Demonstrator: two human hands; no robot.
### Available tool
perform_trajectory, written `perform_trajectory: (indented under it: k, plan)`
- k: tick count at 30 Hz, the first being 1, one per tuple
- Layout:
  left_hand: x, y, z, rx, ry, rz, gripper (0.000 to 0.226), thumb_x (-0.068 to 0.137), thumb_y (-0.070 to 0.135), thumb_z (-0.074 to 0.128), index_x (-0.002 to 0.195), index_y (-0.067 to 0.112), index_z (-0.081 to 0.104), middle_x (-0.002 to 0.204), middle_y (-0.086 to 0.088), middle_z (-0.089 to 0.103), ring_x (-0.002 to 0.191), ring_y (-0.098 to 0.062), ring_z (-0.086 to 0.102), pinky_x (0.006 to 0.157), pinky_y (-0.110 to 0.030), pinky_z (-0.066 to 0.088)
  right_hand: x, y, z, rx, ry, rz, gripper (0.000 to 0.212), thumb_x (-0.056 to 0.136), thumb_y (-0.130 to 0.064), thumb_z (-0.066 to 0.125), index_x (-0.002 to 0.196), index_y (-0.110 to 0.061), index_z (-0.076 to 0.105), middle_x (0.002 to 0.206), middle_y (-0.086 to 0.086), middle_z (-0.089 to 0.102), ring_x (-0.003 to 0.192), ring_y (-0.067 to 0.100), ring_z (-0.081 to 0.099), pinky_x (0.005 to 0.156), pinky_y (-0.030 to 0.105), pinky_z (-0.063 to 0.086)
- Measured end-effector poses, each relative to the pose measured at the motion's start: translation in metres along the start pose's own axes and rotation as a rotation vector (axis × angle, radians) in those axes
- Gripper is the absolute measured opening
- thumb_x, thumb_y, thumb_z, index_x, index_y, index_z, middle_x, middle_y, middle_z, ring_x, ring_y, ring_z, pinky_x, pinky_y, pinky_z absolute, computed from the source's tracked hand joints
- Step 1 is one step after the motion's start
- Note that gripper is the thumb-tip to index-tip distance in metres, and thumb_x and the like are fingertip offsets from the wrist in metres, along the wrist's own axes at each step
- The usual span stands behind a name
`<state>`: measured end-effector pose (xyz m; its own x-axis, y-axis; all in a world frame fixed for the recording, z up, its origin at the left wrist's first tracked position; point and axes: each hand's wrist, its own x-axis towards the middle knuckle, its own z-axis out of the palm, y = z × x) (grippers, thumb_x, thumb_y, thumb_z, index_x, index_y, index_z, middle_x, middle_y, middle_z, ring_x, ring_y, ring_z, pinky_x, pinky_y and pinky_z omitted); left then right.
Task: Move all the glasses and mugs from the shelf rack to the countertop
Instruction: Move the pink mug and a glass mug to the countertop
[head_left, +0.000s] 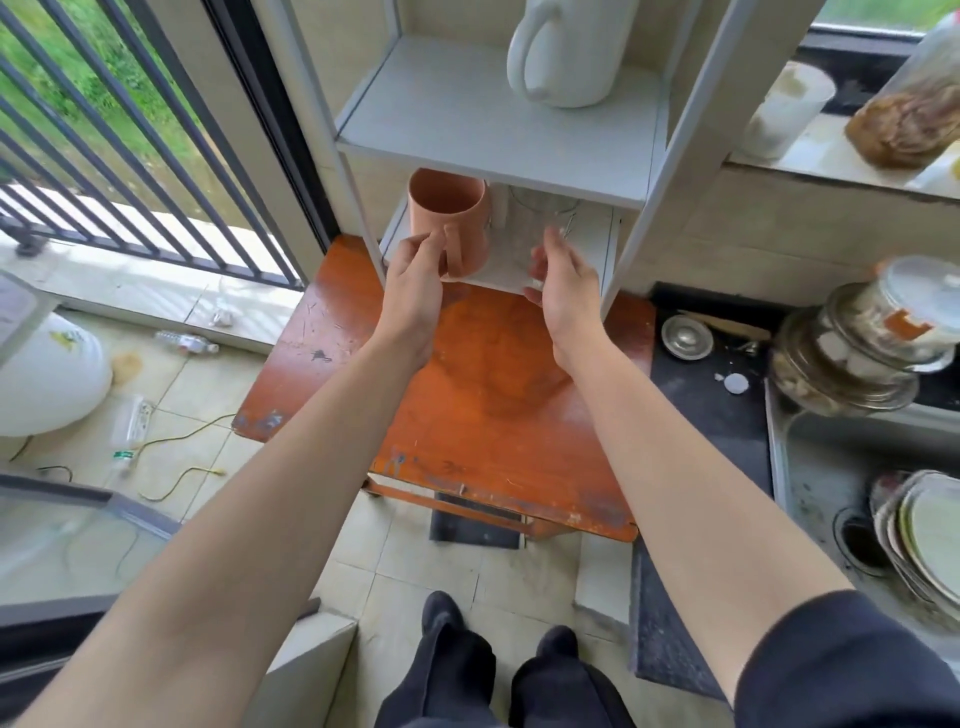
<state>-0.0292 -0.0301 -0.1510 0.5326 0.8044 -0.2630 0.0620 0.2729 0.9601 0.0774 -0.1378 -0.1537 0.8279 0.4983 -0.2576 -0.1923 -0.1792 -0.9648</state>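
Pinching the handle of the orange mug (449, 218) with the left hand (413, 283), low on the shelf rack (467, 114). Cupping the right hand (563, 283), fingers spread, beside the clear glass (540, 218) next to it; contact hard to tell. Best to close firmly round both, lift just clear, duck under the upper shelf, draw straight back over the table (493, 395).

Shelf board (493, 161) low over both hands, tight headroom. Mug (449, 218) blocks ahead of left hand (410, 291), glass (540, 205) ahead of right hand (566, 291). Left post (363, 228), right post (631, 244) flank outside. Open room between hands and below, above table (493, 389).
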Motion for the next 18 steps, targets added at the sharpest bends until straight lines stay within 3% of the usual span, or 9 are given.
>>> perform_trajectory:
  k: [3,7,9,12,15,18]
  plan:
    - [-0.004,0.000,0.001,-0.019,0.033,-0.014,0.033,0.091,0.040,0.059,0.119,0.025,0.049,0.115,0.002,0.061,0.107,-0.014,0.061,0.091,-0.042,0.058,-0.013,0.002,-0.006,0.053,-0.017,0.022,0.037,0.104,-0.046,0.044,0.082,-0.021,0.060,0.084,-0.005,0.059,0.087,0.013,0.060,0.099,0.043,0.053]
    - [-0.020,-0.009,-0.002,-0.020,0.104,-0.003,0.070,0.086,0.044,0.065,0.141,0.026,0.026,0.112,-0.001,0.058,0.096,-0.015,0.061,0.097,-0.046,0.054,-0.036,0.007,-0.012,0.054,-0.054,0.033,0.035,0.103,-0.035,0.043,0.073,-0.020,0.054,0.072,-0.006,0.053,0.077,0.013,0.054,0.087,0.039,0.053]
    - [-0.035,-0.015,-0.003,-0.018,0.123,-0.029,0.069,0.082,0.050,0.065,0.138,0.027,0.032,0.120,-0.006,0.058,0.094,-0.016,0.059,0.098,-0.049,0.053,-0.051,0.008,-0.017,0.038,-0.048,0.038,0.033,0.098,-0.033,0.043,0.068,-0.020,0.048,0.064,-0.008,0.048,0.074,0.015,0.051,0.080,0.037,0.050]
    - [-0.060,-0.020,-0.006,-0.071,0.172,-0.092,0.061,0.079,0.050,0.068,0.128,0.022,0.044,0.101,-0.004,0.058,0.079,-0.014,0.057,0.082,-0.042,0.060,-0.071,0.013,-0.026,-0.008,-0.040,0.017,0.035,0.096,-0.032,0.041,0.063,-0.021,0.037,0.057,-0.010,0.043,0.071,0.018,0.044,0.074,0.039,0.042]
    - [-0.083,-0.027,-0.013,-0.119,0.212,-0.143,0.053,0.082,0.035,0.067,0.126,0.016,0.045,0.081,-0.004,0.055,0.066,-0.012,0.053,0.066,-0.038,0.055,-0.090,0.024,-0.037,-0.031,-0.021,-0.010,0.035,0.093,-0.031,0.041,0.060,-0.022,0.034,0.053,-0.013,0.042,0.063,0.013,0.042,0.065,0.033,0.037]
    - [-0.109,-0.035,-0.025,-0.058,0.217,-0.132,0.058,0.079,0.036,0.065,0.129,0.018,0.042,0.109,-0.023,0.059,0.086,-0.022,0.054,0.063,-0.032,0.052,-0.104,0.033,-0.047,-0.022,-0.026,-0.035,0.033,0.089,-0.036,0.041,0.060,-0.022,0.035,0.055,-0.012,0.043,0.055,0.003,0.042,0.060,0.027,0.036]
